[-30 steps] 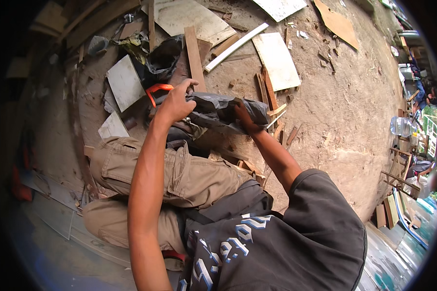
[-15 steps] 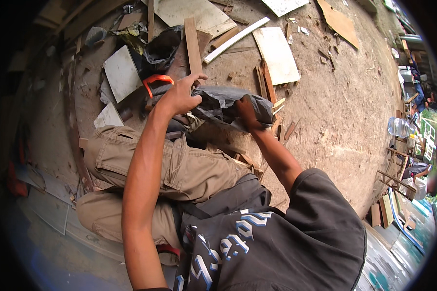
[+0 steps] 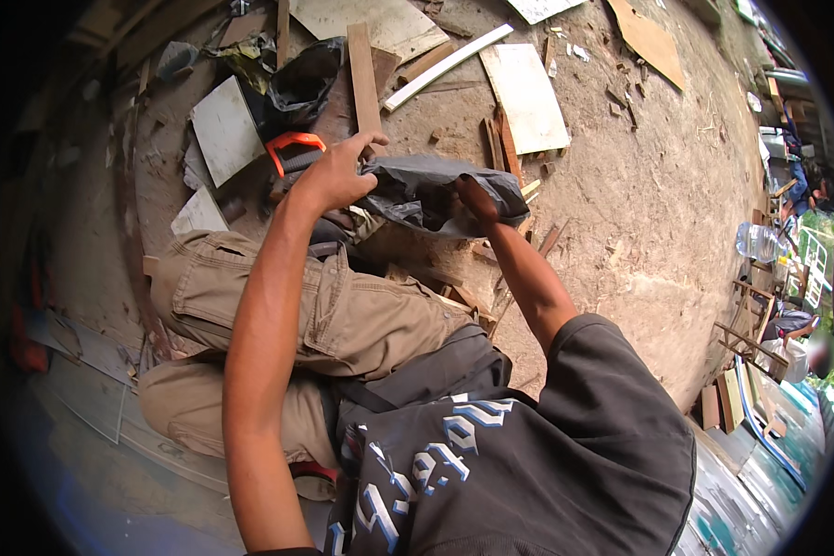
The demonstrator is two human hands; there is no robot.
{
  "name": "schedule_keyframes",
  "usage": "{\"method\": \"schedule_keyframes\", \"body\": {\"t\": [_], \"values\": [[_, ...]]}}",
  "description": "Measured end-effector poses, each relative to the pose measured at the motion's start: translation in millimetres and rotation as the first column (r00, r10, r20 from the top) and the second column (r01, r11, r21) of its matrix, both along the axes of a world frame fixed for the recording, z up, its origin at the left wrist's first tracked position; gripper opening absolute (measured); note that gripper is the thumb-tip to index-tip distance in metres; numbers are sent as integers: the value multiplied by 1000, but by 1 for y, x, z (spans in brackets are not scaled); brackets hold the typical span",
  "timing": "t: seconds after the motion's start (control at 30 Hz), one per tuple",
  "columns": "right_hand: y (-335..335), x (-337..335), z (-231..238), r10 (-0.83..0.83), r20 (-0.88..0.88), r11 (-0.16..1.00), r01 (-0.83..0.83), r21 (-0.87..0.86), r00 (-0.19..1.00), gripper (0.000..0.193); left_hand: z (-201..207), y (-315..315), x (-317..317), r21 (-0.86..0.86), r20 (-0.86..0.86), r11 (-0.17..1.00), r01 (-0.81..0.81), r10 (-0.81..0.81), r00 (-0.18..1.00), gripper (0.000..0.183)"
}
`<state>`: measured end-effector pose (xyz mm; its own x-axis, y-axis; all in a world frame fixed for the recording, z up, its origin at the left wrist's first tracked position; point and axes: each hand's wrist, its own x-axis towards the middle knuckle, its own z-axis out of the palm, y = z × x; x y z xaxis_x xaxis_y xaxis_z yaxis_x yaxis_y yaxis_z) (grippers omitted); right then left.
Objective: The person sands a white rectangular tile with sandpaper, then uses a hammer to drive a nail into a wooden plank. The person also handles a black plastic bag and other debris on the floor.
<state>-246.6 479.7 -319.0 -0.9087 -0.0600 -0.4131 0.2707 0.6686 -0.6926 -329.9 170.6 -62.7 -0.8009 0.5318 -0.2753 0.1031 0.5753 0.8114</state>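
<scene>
A black plastic bag (image 3: 426, 174) is stretched sideways between my two hands above the ground, its mouth partly open toward me. My left hand (image 3: 341, 174) pinches the bag's left end between thumb and fingers. At its right end my right hand (image 3: 477, 202) grips the bag; the plastic partly covers those fingers. Just left of my left hand lies a tool with an orange handle frame (image 3: 295, 141) and a dark grip, perhaps a handsaw, its far part hidden. Whatever is in the bag cannot be made out.
A brown wooden plank (image 3: 364, 79), a white strip (image 3: 448, 69) and pale boards (image 3: 525, 97) lie on the dirt floor beyond my hands. Another black bag (image 3: 308, 82) sits at the upper left. Wood scraps (image 3: 468, 298) lie beside my knee. Chairs (image 3: 749, 334) stand far right.
The bag's mouth has spread a little wider, and its top edge has risen. Both hands keep their hold, shifting slightly left in the picture along with the whole view.
</scene>
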Motion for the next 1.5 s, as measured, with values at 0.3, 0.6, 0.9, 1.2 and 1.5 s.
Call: {"method": "schedule_keyframes", "body": {"t": [0.3,0.6,0.9,1.2,1.5], "values": [[-42,13,60,-130,-245,940,41,-338,961,25,-1,-6,3,-55,15,999,4,-3,1000,56],[-26,35,13,197,-259,974,-158,164,946,25,-2,-5,2,-58,30,998,10,-8,1000,56],[-20,34,5,198,-318,972,-143,189,927,25,0,-5,4,-48,27,999,3,-2,1000,55],[-40,41,-11,138,-392,976,-58,208,910,25,0,-3,5,-65,38,998,5,-2,999,56],[-24,54,-14,69,-422,976,26,216,904,25,-8,-5,5,-69,-7,997,28,-28,1000,56]]}}
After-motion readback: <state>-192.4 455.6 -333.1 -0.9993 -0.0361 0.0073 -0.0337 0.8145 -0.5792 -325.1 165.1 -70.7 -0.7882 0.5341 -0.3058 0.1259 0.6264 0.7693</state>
